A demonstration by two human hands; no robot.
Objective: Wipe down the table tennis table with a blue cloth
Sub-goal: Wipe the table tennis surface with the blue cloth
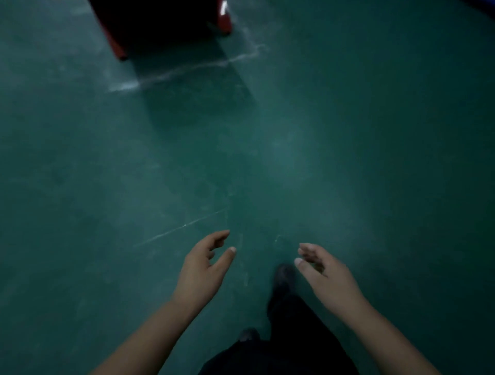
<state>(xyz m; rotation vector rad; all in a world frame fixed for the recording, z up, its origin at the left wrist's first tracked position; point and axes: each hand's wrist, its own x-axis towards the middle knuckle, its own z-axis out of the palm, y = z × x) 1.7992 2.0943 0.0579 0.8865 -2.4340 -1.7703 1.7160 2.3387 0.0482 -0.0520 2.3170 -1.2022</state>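
Observation:
I am looking down at a dim green floor (294,150) with pale scuff lines. My left hand (205,265) hangs in front of me at lower centre, fingers loosely curled, holding nothing. My right hand (322,270) is beside it to the right, also relaxed and empty. Neither the blue cloth nor the table tennis table top is in view. A small blue patch (482,3) shows at the top right corner; I cannot tell what it is.
A dark object with red edges (160,24) stands at the top left, casting a shadow toward the middle. My dark trousers and shoes (284,278) show below the hands. Open green floor lies all around.

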